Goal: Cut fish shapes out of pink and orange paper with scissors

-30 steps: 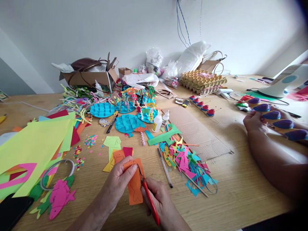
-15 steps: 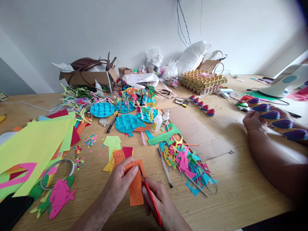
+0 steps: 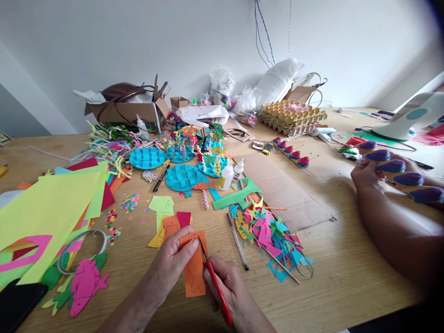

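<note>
My left hand point(image 3: 173, 254) pinches the top of an orange paper strip point(image 3: 195, 277) that has a fish outline drawn on it. Red-handled scissors point(image 3: 218, 291) are gripped in my right hand point(image 3: 225, 282), and their blades lie on the paper near my left thumb. Just beyond my left hand are drawn pieces of orange paper point(image 3: 170, 224), yellow paper and dark red paper. A pen point(image 3: 237, 241) lies to the right of the scissors, beside a heap of coloured paper scraps point(image 3: 274, 236).
Coloured sheets point(image 3: 55, 199), a tape ring point(image 3: 62, 263) and pink fish cutouts point(image 3: 85, 286) lie left. Blue discs point(image 3: 183, 178) and glue bottles point(image 3: 226, 178) stand ahead, cardboard point(image 3: 284, 189) to their right. At far right, another person's hand point(image 3: 367, 175) holds a painted egg-carton strip point(image 3: 395, 166).
The orange strip and scissors have shifted very slightly left. Both my hands keep the same grip, and the other person's hand has barely moved.
</note>
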Tool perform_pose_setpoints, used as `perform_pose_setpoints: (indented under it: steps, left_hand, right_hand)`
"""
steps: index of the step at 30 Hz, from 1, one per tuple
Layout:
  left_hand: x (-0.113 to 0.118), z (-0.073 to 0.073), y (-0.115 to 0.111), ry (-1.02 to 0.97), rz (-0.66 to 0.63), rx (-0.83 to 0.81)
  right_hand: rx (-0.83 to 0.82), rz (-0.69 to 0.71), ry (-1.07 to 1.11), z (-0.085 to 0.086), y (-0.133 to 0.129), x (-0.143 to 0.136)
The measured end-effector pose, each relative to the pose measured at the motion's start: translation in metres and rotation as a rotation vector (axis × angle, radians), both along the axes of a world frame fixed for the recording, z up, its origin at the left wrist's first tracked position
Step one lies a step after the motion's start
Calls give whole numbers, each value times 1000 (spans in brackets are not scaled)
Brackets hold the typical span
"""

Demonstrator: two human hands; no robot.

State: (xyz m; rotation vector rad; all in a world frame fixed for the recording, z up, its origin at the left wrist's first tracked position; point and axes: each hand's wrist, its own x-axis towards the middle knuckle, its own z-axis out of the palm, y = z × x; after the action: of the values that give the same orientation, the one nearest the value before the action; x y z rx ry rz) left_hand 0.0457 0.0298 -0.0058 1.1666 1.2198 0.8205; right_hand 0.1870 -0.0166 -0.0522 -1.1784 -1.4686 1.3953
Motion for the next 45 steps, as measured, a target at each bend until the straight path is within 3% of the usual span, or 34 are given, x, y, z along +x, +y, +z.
perform_pose_setpoints:
  steps: [12,20,28,36,42,45]
  left_hand:
    - [-4,-4,-1,-6,140,-63]
    - [-6,-6,1,-16,-51,-33]
    - [-8,-1,3,-52,-128,-58]
    - [-11,-1,4,-78,-150,-68]
    - [-14,-4,3,-27,-12,-64]
    - [-13,-1,4,-4,-94,-7]
  right_hand:
    - [-24,11,-1,1,0,-1]
    - [-21,16,-17,2,0,-1]
    - [-7,11,-36,6,0,-1]
    - [19,35,-56,5,0,1]
    - [15,32,-48,6,0,0]
    - [-13,41,-54,7,0,0]
